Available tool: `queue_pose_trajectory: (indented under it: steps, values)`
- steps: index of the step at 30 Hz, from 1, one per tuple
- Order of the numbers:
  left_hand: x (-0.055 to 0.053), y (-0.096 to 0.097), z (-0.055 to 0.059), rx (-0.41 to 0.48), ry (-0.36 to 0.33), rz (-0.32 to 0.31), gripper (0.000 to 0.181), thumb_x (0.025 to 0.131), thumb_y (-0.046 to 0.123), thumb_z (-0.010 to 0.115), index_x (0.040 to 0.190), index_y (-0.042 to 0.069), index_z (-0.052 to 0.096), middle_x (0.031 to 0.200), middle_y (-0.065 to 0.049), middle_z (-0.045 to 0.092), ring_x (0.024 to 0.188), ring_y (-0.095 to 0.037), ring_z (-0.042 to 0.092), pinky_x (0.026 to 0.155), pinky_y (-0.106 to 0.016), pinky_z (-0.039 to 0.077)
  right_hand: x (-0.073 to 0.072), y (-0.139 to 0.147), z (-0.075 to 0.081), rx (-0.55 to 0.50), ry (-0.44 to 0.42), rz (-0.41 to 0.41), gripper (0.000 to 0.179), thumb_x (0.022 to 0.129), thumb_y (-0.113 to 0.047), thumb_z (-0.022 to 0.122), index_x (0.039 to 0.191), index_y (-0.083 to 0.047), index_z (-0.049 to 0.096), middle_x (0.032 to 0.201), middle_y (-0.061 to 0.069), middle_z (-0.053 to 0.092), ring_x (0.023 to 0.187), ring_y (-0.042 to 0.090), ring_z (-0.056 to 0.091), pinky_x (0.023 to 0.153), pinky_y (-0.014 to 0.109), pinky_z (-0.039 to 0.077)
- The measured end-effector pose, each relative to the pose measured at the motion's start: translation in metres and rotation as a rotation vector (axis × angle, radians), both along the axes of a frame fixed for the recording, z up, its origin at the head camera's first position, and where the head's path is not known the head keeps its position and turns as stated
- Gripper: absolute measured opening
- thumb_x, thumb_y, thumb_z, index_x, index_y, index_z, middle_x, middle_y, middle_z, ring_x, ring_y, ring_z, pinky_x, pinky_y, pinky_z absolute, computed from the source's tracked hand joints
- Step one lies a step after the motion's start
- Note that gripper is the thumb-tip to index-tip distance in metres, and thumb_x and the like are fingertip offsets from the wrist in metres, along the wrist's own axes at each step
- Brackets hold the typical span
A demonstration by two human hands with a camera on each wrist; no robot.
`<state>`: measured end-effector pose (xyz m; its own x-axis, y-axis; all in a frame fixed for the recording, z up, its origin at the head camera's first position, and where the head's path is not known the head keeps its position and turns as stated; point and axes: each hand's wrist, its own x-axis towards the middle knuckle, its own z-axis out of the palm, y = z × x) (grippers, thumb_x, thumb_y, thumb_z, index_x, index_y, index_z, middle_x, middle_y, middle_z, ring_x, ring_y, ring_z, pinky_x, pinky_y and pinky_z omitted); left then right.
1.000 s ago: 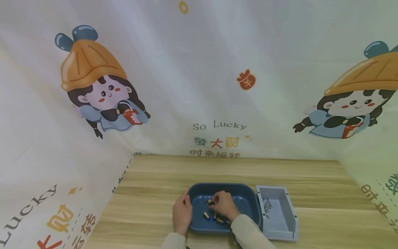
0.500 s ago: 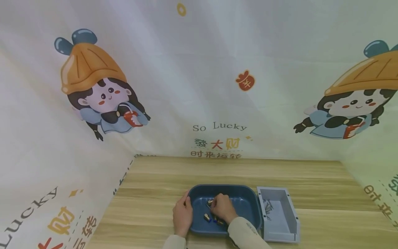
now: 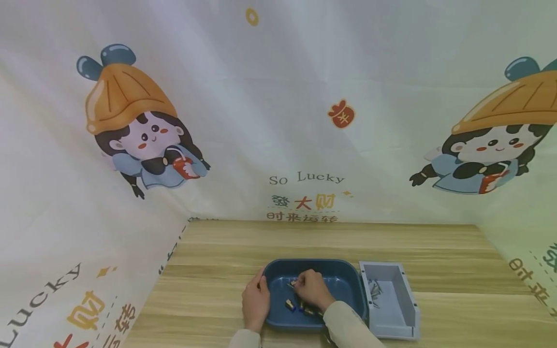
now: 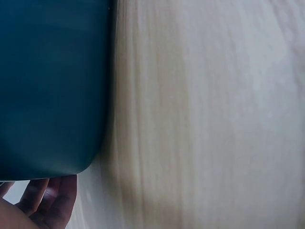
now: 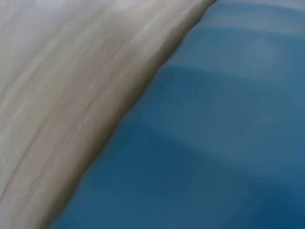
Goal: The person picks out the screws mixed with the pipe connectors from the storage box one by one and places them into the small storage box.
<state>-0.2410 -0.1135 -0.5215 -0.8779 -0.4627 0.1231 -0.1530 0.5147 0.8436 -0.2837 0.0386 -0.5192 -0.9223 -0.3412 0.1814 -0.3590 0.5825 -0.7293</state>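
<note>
My left hand point(image 3: 255, 297) grips the left wall of a dark blue plastic tub point(image 3: 344, 295), thumb up at the rim. In the left wrist view its fingers point(image 4: 59, 202) bend against the outside of the tub point(image 4: 52, 86). Inside the tub, my right hand point(image 3: 313, 288) has curled fingers and pinches a small brass fitting point(image 3: 293, 283) that partly shows at the fingertips. Other brass fittings with blue ends point(image 3: 290, 304) lie on the tub floor, some partly hidden by the right hand and sleeve. The right wrist view shows only the tub's blurred blue outer side point(image 5: 200, 143).
A grey open-front bin point(image 3: 393, 299) stands against the tub's right side, with several metal screws point(image 3: 375, 292) along its left wall. Both sit on a wood-grain table point(image 3: 226, 241). A printed cloth point(image 3: 235, 145) hangs behind and at both sides.
The right hand and sleeve shift slightly over the fittings and back, the fingertips staying near the same fitting. The left hand keeps its place on the tub. The head view tilts a little.
</note>
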Motion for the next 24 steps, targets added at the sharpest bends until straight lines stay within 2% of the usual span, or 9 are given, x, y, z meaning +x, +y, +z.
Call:
queue_pose_trajectory:
  steps: [4, 9, 13, 24]
  values:
    - [0.0, 0.001, -0.001, -0.003, 0.007, -0.002, 0.033, 0.096, 0.015, 0.05, 0.126, 0.01, 0.062, 0.118, -0.018, 0.066, 0.107, -0.038, 0.063, 0.084, -0.055, 0.05, 0.002, 0.002, 0.006, -0.016, -0.034, 0.025, 0.009, 0.076, -0.001, 0.065, 0.067, -0.002, 0.066, 0.062, 0.003, 0.063, 0.052, 0.006, 0.05, 0.049, 0.021, 0.044]
    - [-0.001, 0.0, -0.001, -0.009, 0.017, -0.009, 0.033, 0.096, 0.015, 0.05, 0.126, 0.01, 0.062, 0.12, -0.019, 0.065, 0.108, -0.04, 0.062, 0.082, -0.056, 0.05, 0.0, 0.009, 0.013, -0.023, -0.002, 0.04, 0.009, 0.077, 0.0, 0.063, 0.069, -0.003, 0.065, 0.063, 0.002, 0.063, 0.053, 0.005, 0.05, 0.051, 0.02, 0.044]
    - [0.0, -0.001, -0.001, -0.008, 0.016, -0.013, 0.033, 0.097, 0.015, 0.05, 0.126, 0.01, 0.062, 0.121, -0.019, 0.064, 0.109, -0.04, 0.062, 0.082, -0.055, 0.05, -0.002, 0.019, 0.018, -0.004, 0.026, 0.026, 0.009, 0.078, -0.001, 0.062, 0.073, -0.006, 0.066, 0.066, 0.0, 0.064, 0.056, 0.004, 0.052, 0.056, 0.021, 0.046]
    - [0.001, 0.001, 0.002, -0.009, -0.001, -0.026, 0.034, 0.098, 0.015, 0.048, 0.128, 0.009, 0.06, 0.126, -0.021, 0.061, 0.112, -0.043, 0.059, 0.087, -0.058, 0.048, -0.006, 0.063, 0.039, 0.007, 0.024, -0.009, 0.008, 0.083, -0.003, 0.062, 0.078, -0.007, 0.066, 0.073, -0.001, 0.064, 0.065, 0.008, 0.055, 0.062, 0.025, 0.047]
